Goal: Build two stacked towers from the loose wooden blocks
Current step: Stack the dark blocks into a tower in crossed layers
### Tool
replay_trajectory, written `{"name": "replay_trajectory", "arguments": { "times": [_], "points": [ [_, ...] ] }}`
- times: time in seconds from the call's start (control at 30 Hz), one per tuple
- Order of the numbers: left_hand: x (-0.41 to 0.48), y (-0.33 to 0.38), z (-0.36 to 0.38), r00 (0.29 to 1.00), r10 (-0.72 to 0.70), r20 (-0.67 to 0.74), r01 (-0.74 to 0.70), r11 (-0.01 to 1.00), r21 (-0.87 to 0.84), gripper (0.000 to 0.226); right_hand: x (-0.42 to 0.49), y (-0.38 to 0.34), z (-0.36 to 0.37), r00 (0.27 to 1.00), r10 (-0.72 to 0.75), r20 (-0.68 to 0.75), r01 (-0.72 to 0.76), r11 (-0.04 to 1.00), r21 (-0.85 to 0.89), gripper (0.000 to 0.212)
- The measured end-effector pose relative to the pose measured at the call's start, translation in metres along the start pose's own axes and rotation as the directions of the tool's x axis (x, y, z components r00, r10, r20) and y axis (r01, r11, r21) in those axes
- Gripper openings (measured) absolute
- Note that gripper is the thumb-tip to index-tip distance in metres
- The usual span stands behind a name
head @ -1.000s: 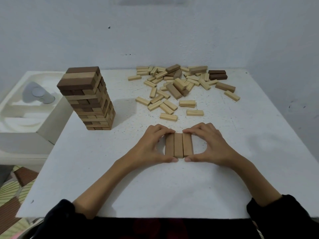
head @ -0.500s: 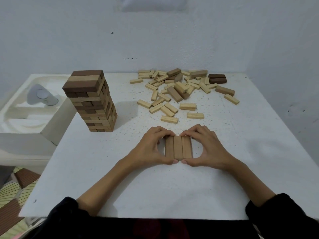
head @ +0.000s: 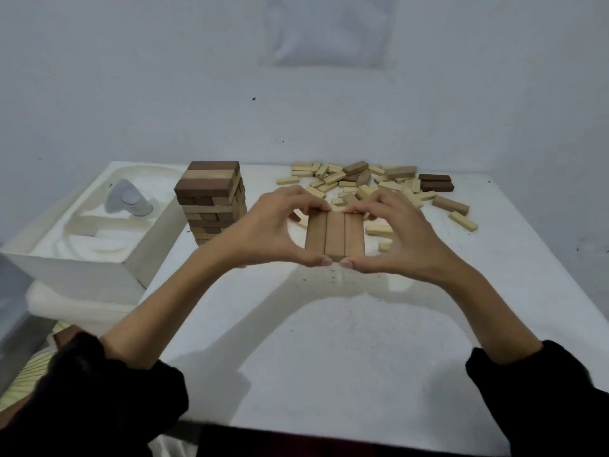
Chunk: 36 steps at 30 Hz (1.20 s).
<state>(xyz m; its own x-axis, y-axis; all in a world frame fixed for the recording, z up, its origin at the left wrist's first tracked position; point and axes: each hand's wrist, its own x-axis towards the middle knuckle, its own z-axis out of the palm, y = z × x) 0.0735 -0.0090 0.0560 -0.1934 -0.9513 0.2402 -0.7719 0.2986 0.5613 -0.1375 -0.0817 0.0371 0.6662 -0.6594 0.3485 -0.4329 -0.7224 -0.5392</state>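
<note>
- The left hand (head: pixel 267 232) and the right hand (head: pixel 405 239) grip together a row of three brown rectangular wooden blocks (head: pixel 334 237). The blocks lie side by side with their long sides touching.
- On each hand the thumb presses the near end of the row and the curled fingers press the far end. The two thumbs almost meet.
- The row is between the hands, above the white speckled worktop (head: pixel 329 357), and a shadow lies under it.
- Left of the left hand stands an upright tower of stacked light and dark brown wooden blocks (head: pixel 211 199). The hand partly covers its base.
- Behind both hands lies a scattered heap of loose pale wooden blocks (head: pixel 372 183), partly hidden by the fingers.
- Beyond the right hand, at the heap's right end, two dark brown wooden blocks (head: pixel 435 182) lie beside each other.
- Further left of the left hand, a white moulded foam box (head: pixel 82 245) stands beside the worktop.
</note>
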Motion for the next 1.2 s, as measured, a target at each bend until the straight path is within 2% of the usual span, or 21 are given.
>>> {"name": "replay_trajectory", "arguments": {
  "times": [0.2, 0.5, 0.6, 0.77, 0.97, 1.2],
  "points": [
    [0.003, 0.0, -0.067, 0.999, 0.018, -0.046, -0.012, 0.994, 0.111, 0.072, 0.05, -0.043, -0.01, 0.997, -0.069, -0.018, 0.068, 0.997, -0.043, 0.081],
    [-0.006, -0.03, -0.131, 0.991, -0.125, -0.053, 0.129, 0.989, 0.078, 0.072, 0.117, -0.084, 0.008, 0.993, -0.11, 0.047, 0.11, 0.994, -0.011, 0.063],
    [-0.008, -0.042, -0.141, 0.986, -0.163, -0.046, 0.166, 0.983, 0.076, 0.075, 0.133, -0.089, 0.019, 0.991, -0.115, 0.072, 0.116, 0.993, -0.007, 0.059],
    [-0.016, -0.063, -0.145, 0.974, -0.222, -0.039, 0.224, 0.974, 0.043, 0.075, 0.148, -0.096, 0.037, 0.987, -0.092, 0.129, 0.095, 0.995, -0.021, 0.071],
    [-0.022, -0.078, -0.146, 0.967, -0.255, -0.018, 0.255, 0.967, -0.004, 0.071, 0.156, -0.095, 0.049, 0.985, -0.088, 0.15, 0.094, 0.995, -0.036, 0.055],
    [-0.02, -0.087, -0.142, 0.966, -0.26, -0.006, 0.26, 0.965, -0.014, 0.07, 0.157, -0.091, 0.054, 0.986, -0.076, 0.15, 0.088, 0.994, -0.072, 0.056]
  ]
}}
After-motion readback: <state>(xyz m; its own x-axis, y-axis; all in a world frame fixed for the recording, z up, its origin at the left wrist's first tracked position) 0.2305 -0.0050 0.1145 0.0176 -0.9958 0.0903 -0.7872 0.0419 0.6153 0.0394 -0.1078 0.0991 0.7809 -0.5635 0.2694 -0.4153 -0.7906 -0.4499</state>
